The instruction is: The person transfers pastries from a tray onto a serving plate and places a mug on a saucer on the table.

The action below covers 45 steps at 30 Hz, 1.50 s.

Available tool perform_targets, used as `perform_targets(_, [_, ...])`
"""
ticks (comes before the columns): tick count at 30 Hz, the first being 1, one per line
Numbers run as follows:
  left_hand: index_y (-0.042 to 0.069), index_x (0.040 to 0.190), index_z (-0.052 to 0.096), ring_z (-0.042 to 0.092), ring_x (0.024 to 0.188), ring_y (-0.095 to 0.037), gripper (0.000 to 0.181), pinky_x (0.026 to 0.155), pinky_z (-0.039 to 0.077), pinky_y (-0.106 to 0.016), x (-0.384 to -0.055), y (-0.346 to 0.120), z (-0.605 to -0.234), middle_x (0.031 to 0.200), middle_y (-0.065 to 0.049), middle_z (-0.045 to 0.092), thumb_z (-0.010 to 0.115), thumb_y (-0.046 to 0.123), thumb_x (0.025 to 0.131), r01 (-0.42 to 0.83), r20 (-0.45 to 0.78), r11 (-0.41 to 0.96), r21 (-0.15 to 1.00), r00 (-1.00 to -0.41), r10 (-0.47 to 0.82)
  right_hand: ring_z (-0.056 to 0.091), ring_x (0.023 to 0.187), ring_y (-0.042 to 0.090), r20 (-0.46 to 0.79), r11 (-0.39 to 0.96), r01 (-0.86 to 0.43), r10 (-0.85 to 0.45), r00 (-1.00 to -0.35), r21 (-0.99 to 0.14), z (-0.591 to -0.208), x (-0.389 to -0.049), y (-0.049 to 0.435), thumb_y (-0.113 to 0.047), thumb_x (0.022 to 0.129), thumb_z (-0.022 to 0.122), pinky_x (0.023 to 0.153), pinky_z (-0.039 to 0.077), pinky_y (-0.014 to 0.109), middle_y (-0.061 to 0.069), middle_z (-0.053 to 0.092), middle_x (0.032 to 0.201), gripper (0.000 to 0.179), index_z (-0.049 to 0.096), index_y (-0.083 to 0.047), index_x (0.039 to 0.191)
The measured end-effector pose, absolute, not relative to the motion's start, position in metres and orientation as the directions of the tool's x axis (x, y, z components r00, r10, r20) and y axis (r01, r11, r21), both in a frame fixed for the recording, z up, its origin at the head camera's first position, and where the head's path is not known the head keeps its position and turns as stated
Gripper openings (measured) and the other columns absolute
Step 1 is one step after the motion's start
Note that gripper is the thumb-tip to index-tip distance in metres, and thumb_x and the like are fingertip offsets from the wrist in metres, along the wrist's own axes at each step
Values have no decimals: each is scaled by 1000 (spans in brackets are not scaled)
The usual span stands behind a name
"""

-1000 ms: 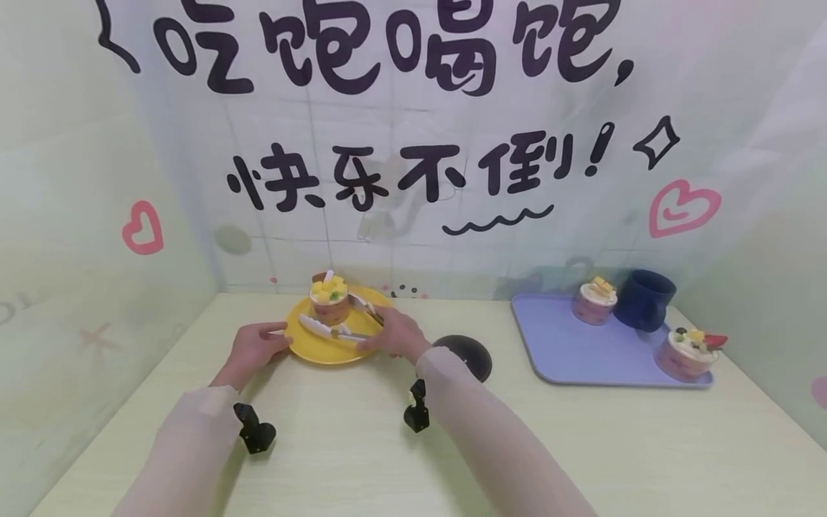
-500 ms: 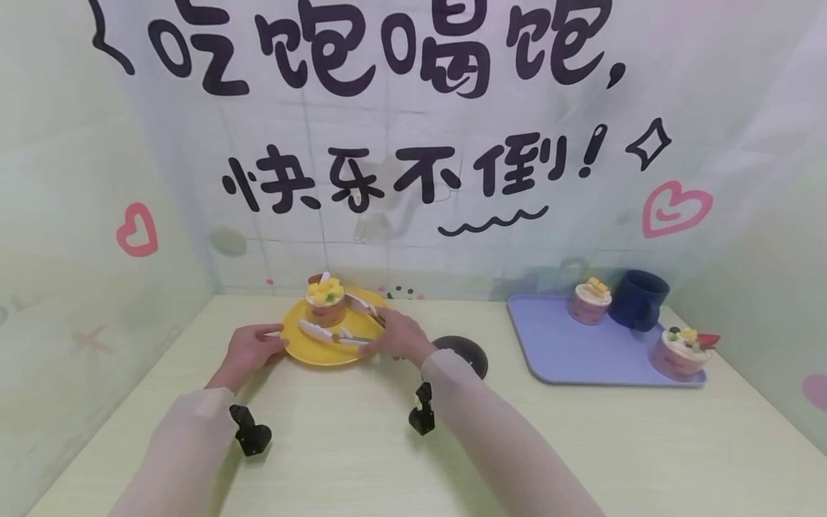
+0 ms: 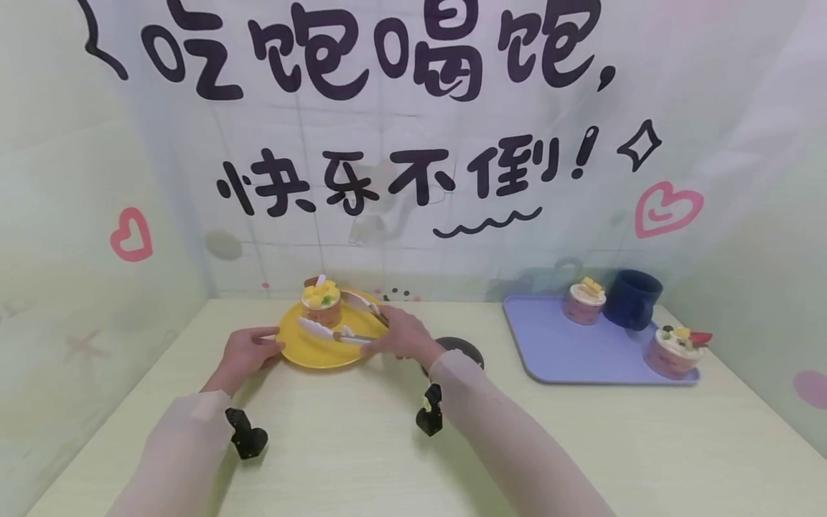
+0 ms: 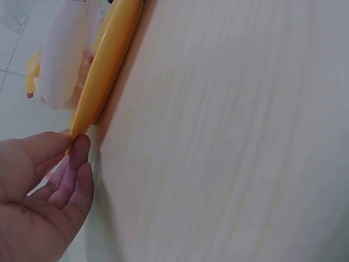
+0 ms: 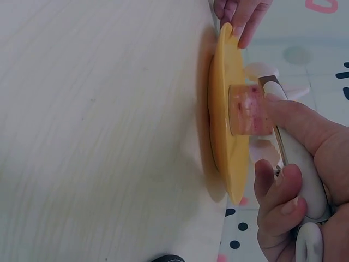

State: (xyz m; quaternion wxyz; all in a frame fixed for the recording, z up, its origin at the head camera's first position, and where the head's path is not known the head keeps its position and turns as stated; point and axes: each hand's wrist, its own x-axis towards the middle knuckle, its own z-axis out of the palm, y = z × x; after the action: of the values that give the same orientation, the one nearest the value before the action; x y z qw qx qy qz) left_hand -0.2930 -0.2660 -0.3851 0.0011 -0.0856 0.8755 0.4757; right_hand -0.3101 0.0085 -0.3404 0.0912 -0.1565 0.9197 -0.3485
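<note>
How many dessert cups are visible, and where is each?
3. One cup stands on the yellow plate, a second cup on the blue tray beside the dark mug, a third cup at the tray's near right corner.

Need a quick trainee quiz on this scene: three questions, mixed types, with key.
1. True or false: the left hand pinches the rim of the yellow plate.
2. Multiple choice: what does the right hand hold?
A) a spoon
B) tongs
C) a mug
3. Count: how many dessert cups stand on the lavender tray?

Key: 1. True; thumb above, fingers below the rim. 2. B. 3. Two: one near the back edge, one at the front right corner in the head view.
</note>
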Motion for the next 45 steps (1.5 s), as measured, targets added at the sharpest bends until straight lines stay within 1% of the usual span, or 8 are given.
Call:
perform_targets(7, [-11, 129, 43, 63, 84, -19, 50, 73, 53, -28, -293, -269, -386, 112, -28, 58, 60, 13, 89, -155, -85, 530, 834, -984, -154, 52, 52, 16, -70, 716, -218, -349, -935, -663, -331, -308, 11, -34, 70, 79, 45, 46, 26, 11, 48, 129, 90, 30, -18, 144])
perform_targets(13, [-12, 129, 43, 62, 83, -16, 49, 71, 53, -26, -293, -270, -387, 111, -28, 58, 60, 12, 88, -135, -72, 524, 841, -988, -139, 54, 52, 18, -51, 715, -238, -357, -933, -657, -327, -307, 12, -34, 70, 79, 45, 47, 26, 11, 48, 131, 89, 32, -17, 143])
perform_targets(17, [-12, 128, 44, 62, 80, -13, 49, 69, 52, -23, -294, -271, -387, 110, -28, 59, 60, 11, 88, -124, -61, 523, 843, -989, -136, 52, 50, 17, -29, 694, -251, -365, -930, -675, -325, -305, 15, -32, 69, 80, 43, 46, 25, 12, 48, 131, 90, 31, -20, 144])
perform_targets(22, [-11, 129, 43, 62, 83, -17, 50, 71, 53, -25, -294, -270, -386, 111, -28, 58, 60, 13, 88, -131, -67, 531, 837, -988, -138, 50, 48, 16, -16, 681, -257, -368, -930, -686, -322, -304, 19, -31, 69, 80, 42, 46, 24, 12, 49, 129, 91, 29, -25, 144])
perform_targets(25, [-11, 129, 43, 62, 85, -19, 50, 73, 53, -27, -294, -270, -387, 113, -28, 57, 60, 13, 89, -143, -78, 529, 836, -987, -144, 48, 47, 15, -11, 674, -253, -361, -932, -694, -320, -303, 20, -31, 69, 80, 43, 46, 26, 15, 50, 126, 91, 29, -24, 144])
perform_targets(29, [-11, 130, 42, 62, 83, -17, 51, 72, 53, -27, -295, -270, -388, 113, -28, 57, 60, 12, 88, -160, -95, 518, 841, -984, -150, 48, 49, 15, 0, 668, -252, -353, -936, -700, -318, -302, 23, -31, 69, 80, 45, 48, 27, 16, 51, 122, 90, 32, -20, 144])
perform_targets(38, [-12, 128, 43, 63, 83, -19, 49, 73, 53, -28, -294, -269, -387, 111, -29, 58, 60, 11, 88, -143, -76, 528, 837, -986, -147, 53, 63, 18, 31, 646, -287, -377, -926, -707, -311, -298, 32, -30, 69, 80, 47, 50, 27, 7, 55, 108, 86, 35, -19, 142])
perform_targets(45, [-12, 129, 42, 63, 85, -20, 49, 74, 53, -28, -293, -268, -386, 113, -29, 57, 59, 12, 89, -150, -83, 525, 838, -985, -148, 55, 71, 19, 32, 629, -288, -385, -922, -722, -308, -294, 35, -29, 69, 81, 47, 50, 28, 6, 57, 100, 87, 34, -19, 142])
